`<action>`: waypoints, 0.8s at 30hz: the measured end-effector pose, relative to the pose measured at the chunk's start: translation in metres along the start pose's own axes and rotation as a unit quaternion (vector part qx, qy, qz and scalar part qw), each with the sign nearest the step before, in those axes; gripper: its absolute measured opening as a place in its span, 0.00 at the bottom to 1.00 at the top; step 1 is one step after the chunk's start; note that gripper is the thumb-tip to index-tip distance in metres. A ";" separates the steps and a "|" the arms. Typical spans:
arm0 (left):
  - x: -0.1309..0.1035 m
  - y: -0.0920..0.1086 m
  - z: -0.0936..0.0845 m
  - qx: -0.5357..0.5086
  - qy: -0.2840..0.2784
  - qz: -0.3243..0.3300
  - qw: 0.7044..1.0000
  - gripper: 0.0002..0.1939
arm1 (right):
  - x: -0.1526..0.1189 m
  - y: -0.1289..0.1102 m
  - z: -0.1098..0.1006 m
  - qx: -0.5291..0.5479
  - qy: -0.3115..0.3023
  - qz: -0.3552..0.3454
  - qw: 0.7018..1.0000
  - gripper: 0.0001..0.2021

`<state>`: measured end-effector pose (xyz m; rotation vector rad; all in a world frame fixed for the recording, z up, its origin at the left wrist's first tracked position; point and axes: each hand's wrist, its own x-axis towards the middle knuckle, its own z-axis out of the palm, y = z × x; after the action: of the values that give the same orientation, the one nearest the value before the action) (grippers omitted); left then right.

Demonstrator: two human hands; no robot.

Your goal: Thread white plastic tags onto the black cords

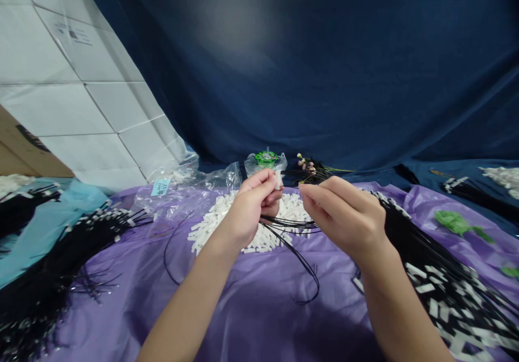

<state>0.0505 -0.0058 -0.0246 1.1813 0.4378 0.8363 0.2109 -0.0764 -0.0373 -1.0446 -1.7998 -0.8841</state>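
And here's the writing first: a pale blue label [161, 186] sits on a crumpled clear plastic bag [184, 189], dark characters on it, too small and soft to read! Up on the white panels [44, 102] there's a dark printed mark [73, 33] with faint lines beside it, and those words won't come clear either. A cardboard box [30, 148] is cut off by the left edge, bearing a dark mark that can't be made out.

Now to the middle of the action! The left hand [255, 194] is clamped on a small white piece [279, 179], thumb against fingers, raised above the pile of white pieces [227, 221]; its lower part is tucked behind the fingers. Black cords [298, 262] trail below that hand, looping over the purple sheet [251, 302], and part of their run is covered by the right hand [346, 216]. That one faces it, just beside, fingertips drawn together; whether a cord is pinched in there, I cannot tell, as the knuckles block the view.

Behind, a green-topped cup [266, 159] is half wrapped in clear plastic, and next to it small flowers [308, 166] blur into dark stems. Out left, a bundle of black cords with white ends [52, 264] runs off the frame; out right, another bundle [409, 243] spreads past the forearm, partly hidden by it, its white tags smeared and cropped at the lower edge
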 end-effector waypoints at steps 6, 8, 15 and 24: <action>0.000 -0.001 -0.003 -0.006 0.011 -0.020 1.000 0.13 | -0.002 0.001 -0.002 -0.025 -0.034 -0.030 0.999 0.07; 0.001 -0.001 -0.003 -0.003 0.021 -0.019 1.000 0.13 | -0.001 0.000 -0.003 -0.026 -0.039 -0.037 0.998 0.08; 0.000 -0.001 -0.002 0.001 0.030 -0.021 0.999 0.13 | -0.005 0.002 0.000 -0.032 -0.020 -0.042 0.998 0.05; -0.001 0.000 -0.004 -0.008 0.022 -0.038 0.999 0.13 | -0.007 0.005 0.000 -0.020 -0.007 -0.033 0.999 0.08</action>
<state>0.0475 -0.0040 -0.0260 1.1263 0.5070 0.8005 0.2173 -0.0761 -0.0428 -1.0243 -1.8431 -0.9585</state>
